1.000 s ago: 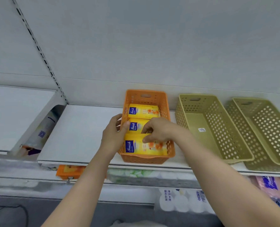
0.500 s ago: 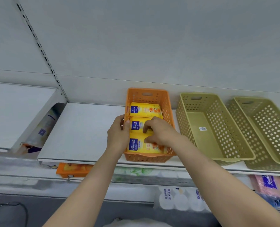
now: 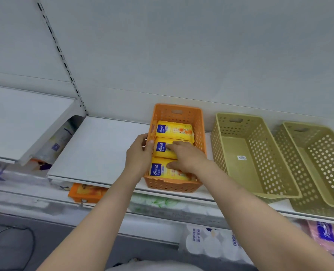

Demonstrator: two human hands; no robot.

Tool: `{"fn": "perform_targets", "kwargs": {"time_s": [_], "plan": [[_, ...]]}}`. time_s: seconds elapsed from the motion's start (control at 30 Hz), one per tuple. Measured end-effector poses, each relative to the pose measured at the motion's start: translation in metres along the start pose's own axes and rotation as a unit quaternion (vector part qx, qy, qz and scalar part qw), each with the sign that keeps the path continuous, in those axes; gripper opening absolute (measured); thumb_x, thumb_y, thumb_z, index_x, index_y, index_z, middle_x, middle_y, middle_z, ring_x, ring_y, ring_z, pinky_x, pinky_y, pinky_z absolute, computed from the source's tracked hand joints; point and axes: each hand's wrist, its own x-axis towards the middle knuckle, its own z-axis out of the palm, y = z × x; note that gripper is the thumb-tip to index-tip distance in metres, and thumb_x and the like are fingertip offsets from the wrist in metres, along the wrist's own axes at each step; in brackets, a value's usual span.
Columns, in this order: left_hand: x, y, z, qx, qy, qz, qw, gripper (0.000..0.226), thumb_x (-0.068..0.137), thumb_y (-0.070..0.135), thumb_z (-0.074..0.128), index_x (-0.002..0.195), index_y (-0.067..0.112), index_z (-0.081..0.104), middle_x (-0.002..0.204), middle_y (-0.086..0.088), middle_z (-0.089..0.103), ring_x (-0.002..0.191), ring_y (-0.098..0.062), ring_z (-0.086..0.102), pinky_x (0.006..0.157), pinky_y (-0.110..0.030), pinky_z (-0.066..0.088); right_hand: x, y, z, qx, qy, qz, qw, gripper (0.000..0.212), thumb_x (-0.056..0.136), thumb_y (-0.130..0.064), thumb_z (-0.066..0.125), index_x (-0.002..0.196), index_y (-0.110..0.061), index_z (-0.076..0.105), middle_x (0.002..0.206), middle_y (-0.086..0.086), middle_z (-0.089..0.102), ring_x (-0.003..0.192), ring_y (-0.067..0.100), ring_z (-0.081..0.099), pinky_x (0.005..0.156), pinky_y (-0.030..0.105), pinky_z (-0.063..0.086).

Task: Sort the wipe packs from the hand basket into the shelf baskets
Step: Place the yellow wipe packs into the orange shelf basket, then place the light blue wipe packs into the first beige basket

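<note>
Orange shelf basket (image 3: 178,112) on the white shelf (image 3: 101,149), holding three yellow wipe packs in a row from far to near: the far pack (image 3: 174,129), the middle pack (image 3: 163,148) and the near pack (image 3: 162,171). The left hand (image 3: 139,155) grips the basket's left wall, thumb hooked over the rim, steadying it. The right hand (image 3: 185,156) lies flat and unclenched inside the basket, fingers spread on the middle pack and thumb on the near pack, pressing rather than grasping. Compared with a second ago, the right hand has moved from the near pack farther into the basket, and the near pack, then tilted up against the front wall, now sits lower and more level. This suggests that the pack has been released and is being seated, so the step in hand is probably nearly complete. To the right stand two olive baskets, the nearer one (image 3: 238,169) bare apart from a small label, the other (image 3: 318,173) cut off by the frame's edge. The hand basket is not in view, so the packs left to sort cannot be counted.
</note>
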Motion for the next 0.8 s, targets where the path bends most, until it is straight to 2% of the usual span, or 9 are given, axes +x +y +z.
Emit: {"fn": "perform_targets", "kwargs": {"time_s": [0.23, 0.33, 0.4, 0.5, 0.57, 0.67, 0.8], "plan": [[-0.001, 0.006, -0.004, 0.043, -0.004, 0.011, 0.999, 0.032, 0.101, 0.039, 0.045, 0.13, 0.028, 0.051, 0.118, 0.006, 0.063, 0.076, 0.002, 0.056, 0.054, -0.013, 0.038, 0.001, -0.001, -0.005, -0.019, -0.002, -0.009, 1.0, 0.076, 0.082, -0.052, 0.068, 0.148, -0.029, 0.037, 0.151, 0.0, 0.041, 0.136, 0.027, 0.038, 0.107, 0.046, 0.04], [-0.001, 0.014, -0.012, 0.082, -0.046, 0.008, 0.996, 0.039, 0.1, 0.041, 0.047, 0.135, 0.023, 0.047, 0.129, -0.001, 0.061, 0.092, -0.009, 0.058, 0.06, -0.017, 0.041, 0.0, -0.006, -0.019, -0.019, -0.018, -0.018, 0.999, 0.062, 0.085, -0.046, 0.066, 0.141, -0.023, 0.049, 0.142, 0.004, 0.051, 0.128, 0.025, 0.048, 0.102, 0.039, 0.045], [-0.002, 0.02, -0.025, 0.099, -0.059, 0.013, 0.993, 0.046, 0.098, 0.041, 0.05, 0.139, 0.019, 0.045, 0.135, -0.004, 0.057, 0.108, -0.017, 0.059, 0.073, -0.022, 0.044, 0.001, -0.014, -0.033, -0.018, -0.008, -0.022, 1.0, 0.057, 0.089, -0.044, 0.064, 0.139, -0.02, 0.051, 0.142, 0.005, 0.053, 0.129, 0.025, 0.049, 0.102, 0.037, 0.043], [-0.005, 0.026, -0.066, 0.142, -0.028, 0.059, 0.988, 0.05, 0.096, 0.038, 0.056, 0.14, 0.017, 0.045, 0.139, -0.005, 0.054, 0.123, -0.021, 0.054, 0.088, -0.026, 0.038, 0.0, -0.035, -0.06, -0.028, 0.057, -0.039, 0.997, 0.055, 0.091, -0.043, 0.063, 0.139, -0.019, 0.053, 0.142, 0.006, 0.053, 0.131, 0.026, 0.047, 0.103, 0.036, 0.041], [-0.008, 0.026, -0.107, 0.169, 0.004, 0.089, 0.982, 0.05, 0.096, 0.036, 0.058, 0.14, 0.019, 0.045, 0.139, -0.004, 0.053, 0.124, -0.021, 0.051, 0.092, -0.026, 0.036, -0.001, -0.06, -0.079, -0.027, 0.114, -0.064, 0.991, 0.051, 0.091, -0.04, 0.063, 0.137, -0.018, 0.055, 0.14, 0.006, 0.055, 0.129, 0.025, 0.049, 0.102, 0.035, 0.041], [-0.016, 0.021, -0.182, 0.225, 0.067, 0.126, 0.964, 0.049, 0.095, 0.035, 0.059, 0.139, 0.021, 0.046, 0.137, -0.005, 0.052, 0.124, -0.024, 0.05, 0.095, -0.034, 0.04, -0.006, -0.112, -0.101, -0.009, 0.195, -0.107, 0.975, 0.049, 0.093, -0.044, 0.059, 0.136, -0.021, 0.055, 0.14, 0.003, 0.054, 0.131, 0.023, 0.046, 0.104, 0.036, 0.04], [-0.044, -0.002, -0.29, 0.288, 0.133, 0.166, 0.934, 0.049, 0.095, 0.035, 0.056, 0.14, 0.02, 0.045, 0.139, -0.008, 0.051, 0.127, -0.028, 0.046, 0.101, -0.04, 0.039, -0.019, -0.204, -0.106, 0.018, 0.301, -0.175, 0.937, 0.046, 0.095, -0.045, 0.055, 0.135, -0.022, 0.055, 0.136, -0.002, 0.057, 0.132, 0.019, 0.043, 0.1, 0.032, 0.038]]}}
